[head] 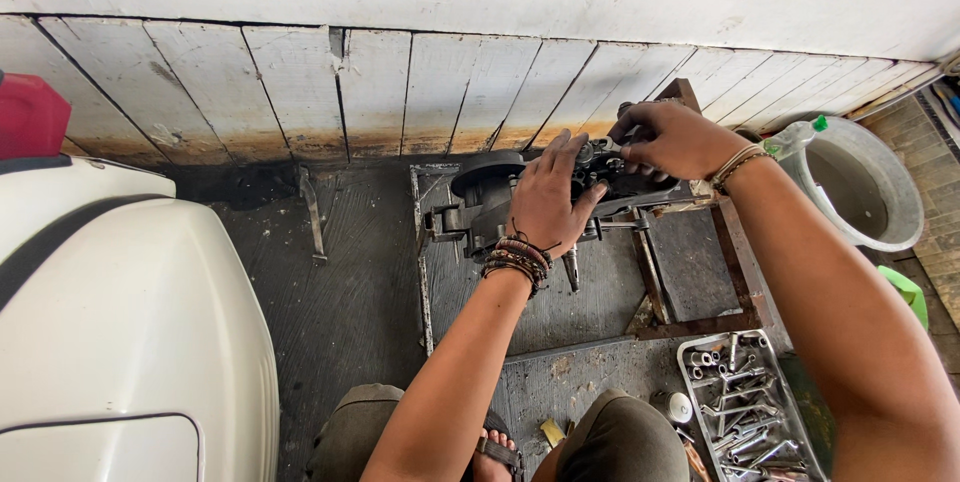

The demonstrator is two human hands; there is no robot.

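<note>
Dark greasy metal engine assembly (490, 204) on rusty steel stand (700, 324), centre, near plank wall. Left hand (545, 204) fingers wrapped over casing; right hand (672, 137) fingers pinching far-right fitting. Judged heavy, rigid, slippery; hold by casing body.

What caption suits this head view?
Both hands, left hand and right hand, grip a greasy engine assembly on a metal stand.

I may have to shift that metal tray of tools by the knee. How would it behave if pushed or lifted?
The metal tray looks stiff, probably thin sheet, and likely heavy for its size, since it is crowded with sockets and wrenches. Its contents lie loose, so they would probably slide and rattle if tilted. Pushed flat on the rough dark floor, it should scrape rather than tip.
</note>
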